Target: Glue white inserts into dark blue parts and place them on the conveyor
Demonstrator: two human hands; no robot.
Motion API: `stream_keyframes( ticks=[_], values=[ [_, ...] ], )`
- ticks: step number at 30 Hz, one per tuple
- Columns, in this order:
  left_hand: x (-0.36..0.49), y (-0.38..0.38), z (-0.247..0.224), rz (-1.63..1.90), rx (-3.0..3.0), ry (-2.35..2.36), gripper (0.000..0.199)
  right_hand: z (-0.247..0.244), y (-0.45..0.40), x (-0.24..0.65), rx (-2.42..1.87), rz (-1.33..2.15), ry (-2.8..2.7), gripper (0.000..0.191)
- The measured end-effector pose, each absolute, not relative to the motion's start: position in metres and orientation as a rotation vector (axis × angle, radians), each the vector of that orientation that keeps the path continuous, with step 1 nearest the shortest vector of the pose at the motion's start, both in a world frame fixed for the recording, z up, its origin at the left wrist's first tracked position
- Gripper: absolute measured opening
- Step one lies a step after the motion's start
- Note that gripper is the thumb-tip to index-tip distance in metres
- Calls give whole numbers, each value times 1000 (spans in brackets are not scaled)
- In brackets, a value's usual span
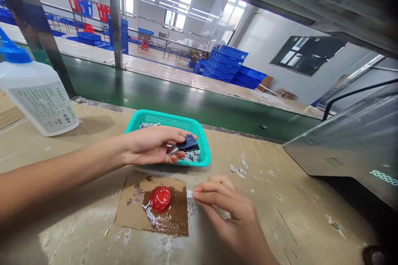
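Note:
My left hand (155, 145) is closed around a dark blue plastic piece (188, 143) with angled edges, over the front of a teal basket (203, 143). Small grey plastic parts (191, 156) lie in that basket. Something shiny shows below the blue piece between my fingers; I cannot make out what it is. My right hand (230, 211) pinches a small white piece (190, 193) at the right edge of a cardboard square (130, 213). On this wet, stained cardboard sits a glossy red cap-like object (161, 199), with clear liquid around it.
A large white bottle (40, 95) with a blue nozzle stands at the left. Several small grey parts (242, 171) lie right of the basket. A green conveyor belt (149, 87) runs behind the table, and a metal panel (351, 132) rises at the right. Blue crates (225, 64) are stacked beyond.

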State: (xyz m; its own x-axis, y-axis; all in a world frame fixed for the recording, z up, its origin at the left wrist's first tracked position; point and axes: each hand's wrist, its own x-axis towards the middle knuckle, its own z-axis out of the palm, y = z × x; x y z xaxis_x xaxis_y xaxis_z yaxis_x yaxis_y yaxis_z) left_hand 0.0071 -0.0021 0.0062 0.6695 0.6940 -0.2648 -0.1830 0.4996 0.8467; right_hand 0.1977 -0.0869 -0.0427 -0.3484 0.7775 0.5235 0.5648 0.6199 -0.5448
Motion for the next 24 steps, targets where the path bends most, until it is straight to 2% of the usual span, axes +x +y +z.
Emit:
stream_keyframes(
  ticks=[3, 6, 12, 24],
  values=[
    [6, -4, 8, 559, 767, 601, 7, -31, -83, 202, -1048, 560, -1942, 17],
    [5, -8, 8, 473, 780, 564, 12, -11, -76, 205, -1024, 636, -1815, 16],
    [10, -15, 7, 311, 794, 549, 10, 20, -56, 191, -952, 493, -1867, 15],
    [10, -13, 3, 202, 848, 624, 6, 20, -51, 180, -1013, 459, -2048, 17]
  ],
)
